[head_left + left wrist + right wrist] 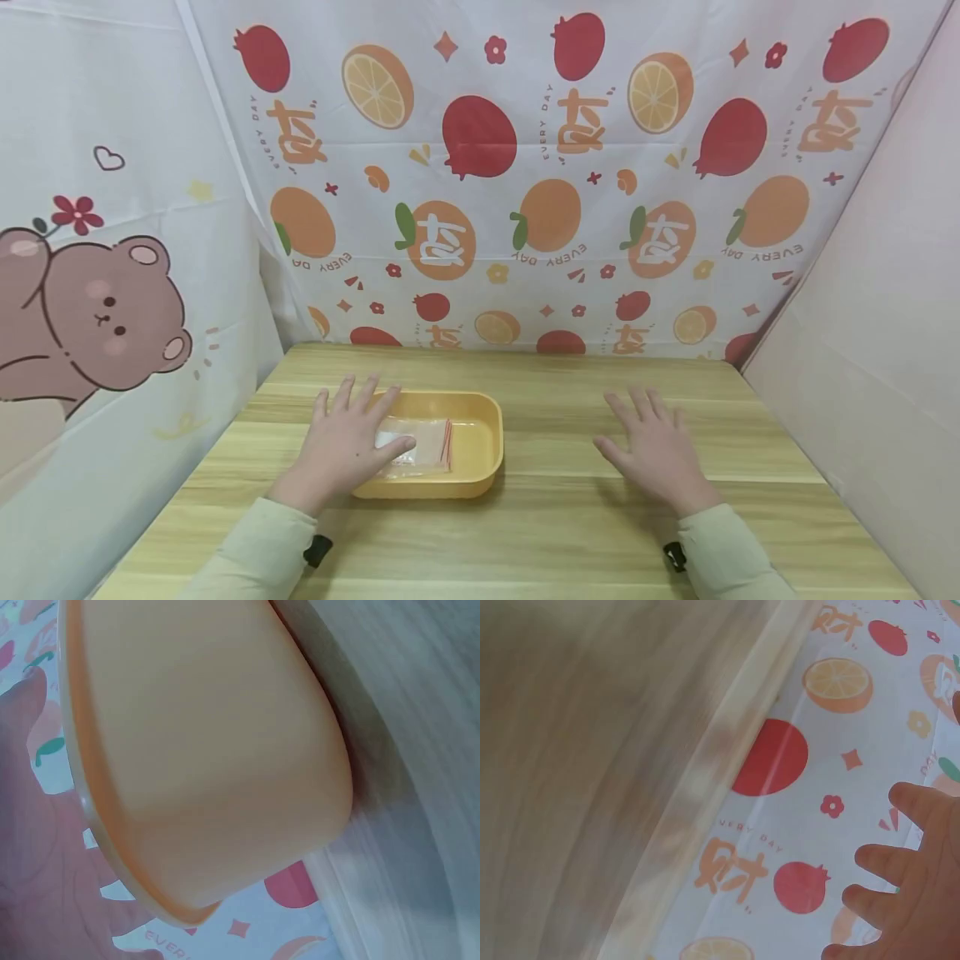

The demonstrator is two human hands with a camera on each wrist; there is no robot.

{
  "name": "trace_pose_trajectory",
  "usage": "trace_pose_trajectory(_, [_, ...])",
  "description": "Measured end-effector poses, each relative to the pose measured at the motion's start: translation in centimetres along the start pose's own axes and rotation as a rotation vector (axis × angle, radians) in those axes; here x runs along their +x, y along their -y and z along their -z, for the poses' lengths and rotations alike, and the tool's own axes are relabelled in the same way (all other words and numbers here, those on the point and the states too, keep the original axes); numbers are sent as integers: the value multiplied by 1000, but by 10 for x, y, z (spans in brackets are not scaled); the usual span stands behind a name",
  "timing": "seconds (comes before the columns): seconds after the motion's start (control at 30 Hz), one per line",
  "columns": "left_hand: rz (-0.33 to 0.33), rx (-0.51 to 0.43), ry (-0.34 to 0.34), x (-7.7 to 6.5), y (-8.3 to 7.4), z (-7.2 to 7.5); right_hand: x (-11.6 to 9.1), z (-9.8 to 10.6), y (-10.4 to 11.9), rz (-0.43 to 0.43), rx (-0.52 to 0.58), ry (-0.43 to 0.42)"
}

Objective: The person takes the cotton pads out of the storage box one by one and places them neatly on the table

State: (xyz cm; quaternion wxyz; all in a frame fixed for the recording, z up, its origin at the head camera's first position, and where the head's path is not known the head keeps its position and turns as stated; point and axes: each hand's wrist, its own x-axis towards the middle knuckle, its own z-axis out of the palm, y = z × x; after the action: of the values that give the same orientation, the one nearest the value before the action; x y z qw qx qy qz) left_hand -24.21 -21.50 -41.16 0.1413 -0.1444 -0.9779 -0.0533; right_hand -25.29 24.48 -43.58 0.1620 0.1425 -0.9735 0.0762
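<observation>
My left hand (347,442), fingers spread, hovers over the left end of a yellow plastic tray (487,450). Inside the tray lies a clear plastic bag (429,446) with a red-striped edge; the hand hides part of it, and something white shows in or under it. In the left wrist view the tray's outer wall (210,750) fills the middle, with the spread left hand (45,862) above the rim. Off to the right of the tray, my right hand (660,450) is held above the table with fingers spread and nothing in it.
The tray stands on a wood-grain table (570,533). A white cloth with printed fruit (480,137) hangs behind the table's back edge. A bear-print cloth (112,317) hangs at the left, and a plain white cloth (877,333) at the right.
</observation>
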Motion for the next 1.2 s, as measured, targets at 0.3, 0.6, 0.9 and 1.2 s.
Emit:
trace_pose_trajectory(0.3, [26,-99,-15,2,9,-2,8,2,23,23,88,17])
trace_pose_trajectory(0.6, [74,-305,-20,2,25,0,14,5,48,83,225,55])
trace_pose_trajectory(0.9, [247,-511,129,3,51,3,27,6,71,94,493,146])
trace_pose_trajectory(1.2, [376,-821,251,3,73,-10,36,10,95,75,726,245])
